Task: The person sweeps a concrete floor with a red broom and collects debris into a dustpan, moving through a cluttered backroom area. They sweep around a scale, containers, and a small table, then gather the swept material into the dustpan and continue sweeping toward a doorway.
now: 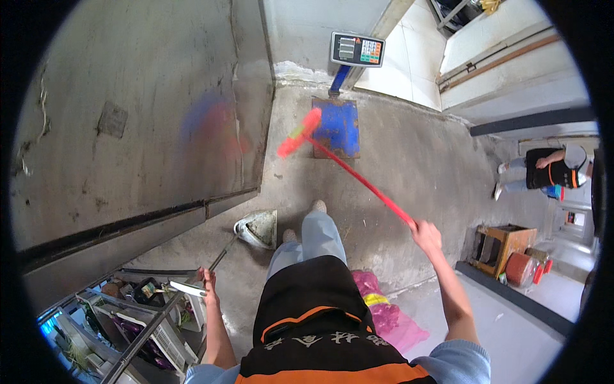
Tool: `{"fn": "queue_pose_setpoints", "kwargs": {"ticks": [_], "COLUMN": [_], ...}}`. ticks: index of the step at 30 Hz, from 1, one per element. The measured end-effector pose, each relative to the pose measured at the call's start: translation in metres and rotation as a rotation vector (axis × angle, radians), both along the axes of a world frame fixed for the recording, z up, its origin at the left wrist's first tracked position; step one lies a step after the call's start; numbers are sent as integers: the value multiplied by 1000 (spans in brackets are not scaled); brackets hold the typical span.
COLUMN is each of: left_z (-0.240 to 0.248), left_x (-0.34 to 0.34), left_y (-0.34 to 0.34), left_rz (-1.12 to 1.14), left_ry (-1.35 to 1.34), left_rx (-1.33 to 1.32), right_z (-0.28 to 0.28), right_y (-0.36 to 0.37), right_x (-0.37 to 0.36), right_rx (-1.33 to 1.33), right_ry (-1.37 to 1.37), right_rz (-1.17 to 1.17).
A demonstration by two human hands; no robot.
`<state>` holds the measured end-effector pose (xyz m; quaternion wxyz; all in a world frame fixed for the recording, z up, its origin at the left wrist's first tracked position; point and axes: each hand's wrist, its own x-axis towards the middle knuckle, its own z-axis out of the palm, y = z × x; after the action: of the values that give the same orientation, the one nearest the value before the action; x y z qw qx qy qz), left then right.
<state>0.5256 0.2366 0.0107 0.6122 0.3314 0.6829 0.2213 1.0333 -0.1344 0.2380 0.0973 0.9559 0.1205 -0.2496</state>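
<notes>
A red broom [364,182] slants across the view, its long stick running up and left from my right hand [427,237], which is wrapped round the stick's end. Its red bristled head is raised in front of a blue platform scale [337,131]. On the left, my left hand [210,288] is closed round the handle of a long-handled dustpan [259,229]. That pan sits on the floor beside my feet, its tray pale and dirty. A white bar-like piece [187,288] lies across near my left fingers; I cannot tell what it belongs to.
A large metal panel [141,128] fills the left. Crates with vegetables [153,326] stand at the lower left. A pink plastic bag [387,317] lies to my right. Farther right are a wooden stool-like frame [511,246], a red container [521,269] and another person [550,169].
</notes>
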Motion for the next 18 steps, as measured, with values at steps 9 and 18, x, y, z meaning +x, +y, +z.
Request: {"fn": "queue_pose_setpoints", "kwargs": {"ticks": [9,18], "left_z": [47,57], "left_x": [-37,-25], "left_y": [-75,-143], "left_rz": [-71,43], "left_ry": [318,299], "left_rx": [-319,-596], "right_z": [-153,-217], "right_y": [201,144], "right_x": [205,120], "right_rx": [151,320], "right_ry": [64,501], "right_rz": [131,-67]}}
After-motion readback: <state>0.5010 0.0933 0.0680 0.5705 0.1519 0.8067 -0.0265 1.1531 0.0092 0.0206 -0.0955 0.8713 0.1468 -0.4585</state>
